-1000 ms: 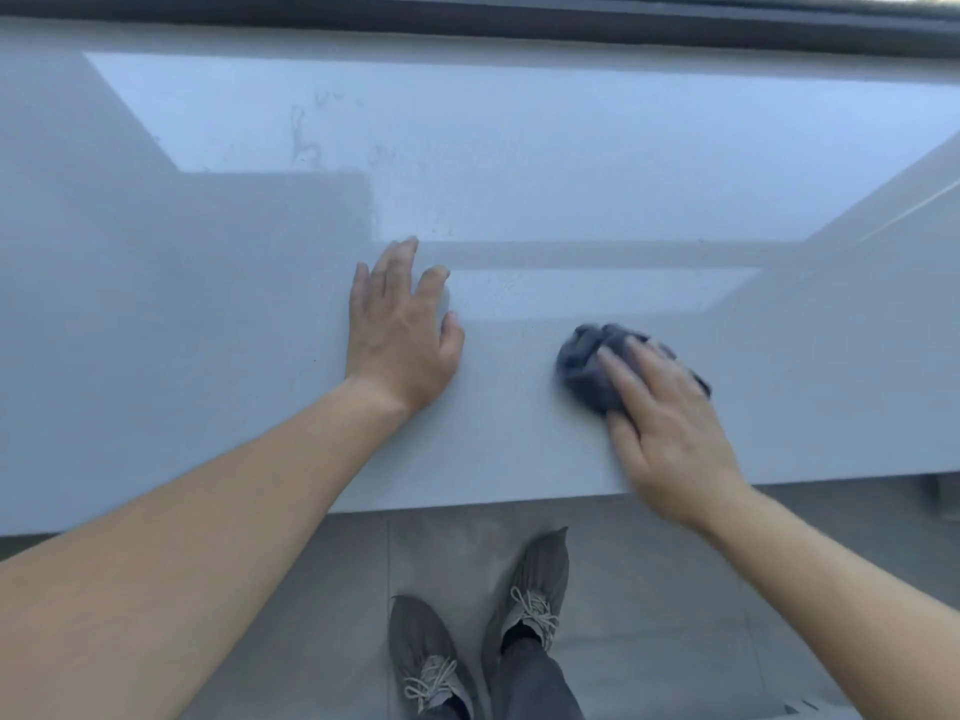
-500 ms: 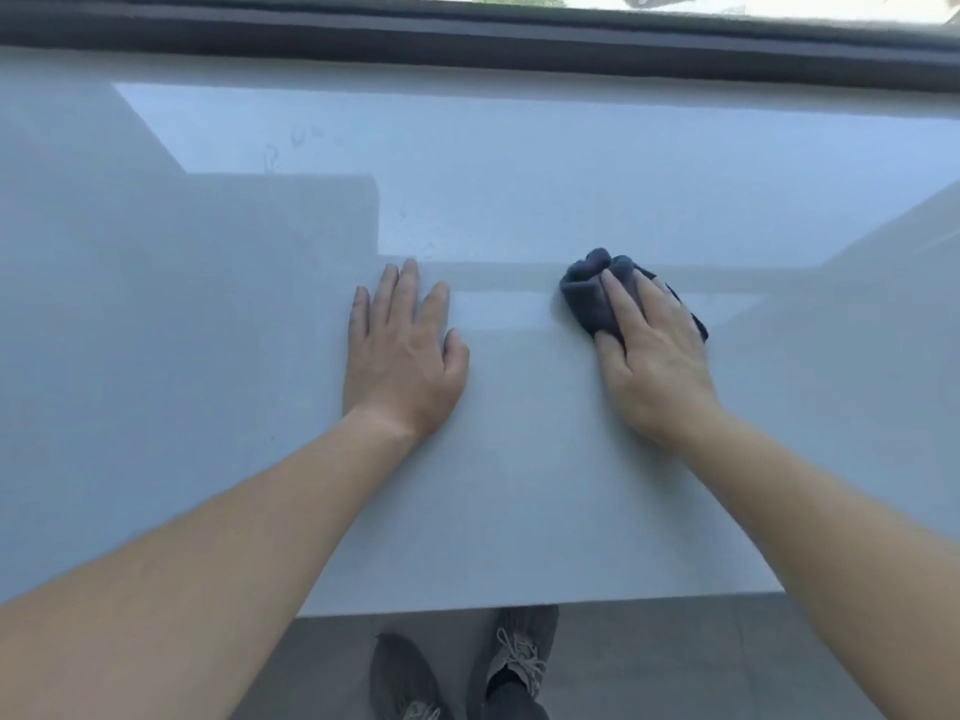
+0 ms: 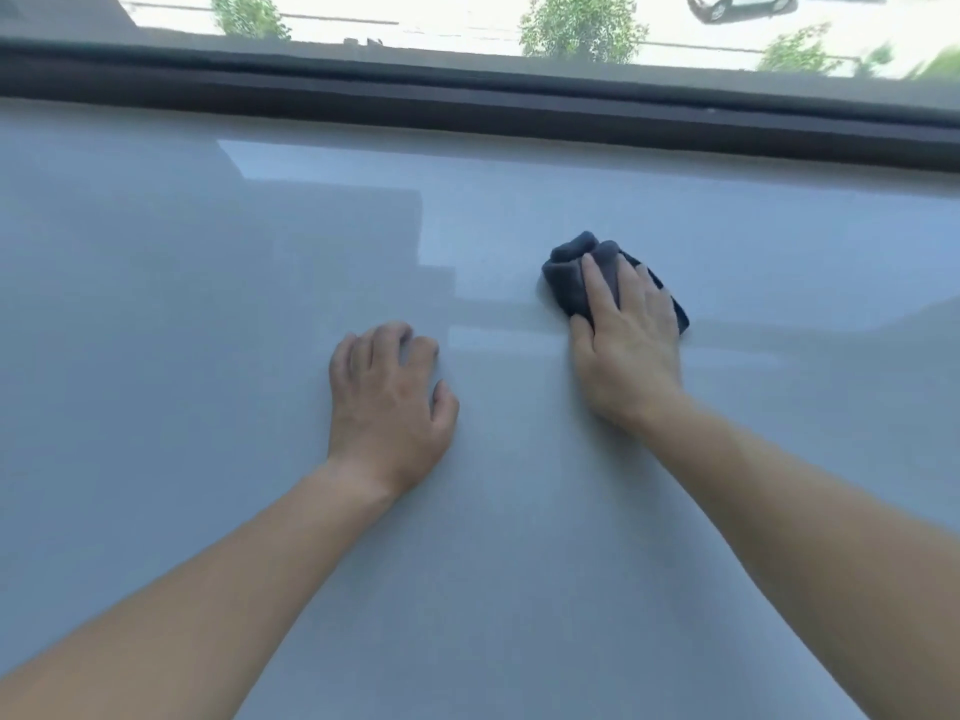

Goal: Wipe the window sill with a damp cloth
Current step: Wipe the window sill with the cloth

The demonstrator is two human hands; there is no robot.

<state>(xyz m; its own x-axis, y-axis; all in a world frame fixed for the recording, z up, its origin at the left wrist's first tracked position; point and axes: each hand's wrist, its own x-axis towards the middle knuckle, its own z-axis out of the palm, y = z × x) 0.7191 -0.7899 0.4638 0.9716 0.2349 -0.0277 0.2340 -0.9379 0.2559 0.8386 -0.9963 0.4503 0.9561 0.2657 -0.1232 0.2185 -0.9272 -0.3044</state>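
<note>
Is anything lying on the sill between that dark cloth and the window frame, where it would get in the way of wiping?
Nothing visible does. The sill is bare between the cloth under the right hand and the dark window frame. The left hand rests nearer the person, off that path.

Pale grey glossy window sill [image 3: 218, 314], wide and flat, dark window frame [image 3: 467, 103] along far edge, bunched dark grey cloth [image 3: 571, 275] right of centre under right hand [image 3: 626, 345], left hand [image 3: 389, 402] resting nearer, fingers curled
</note>
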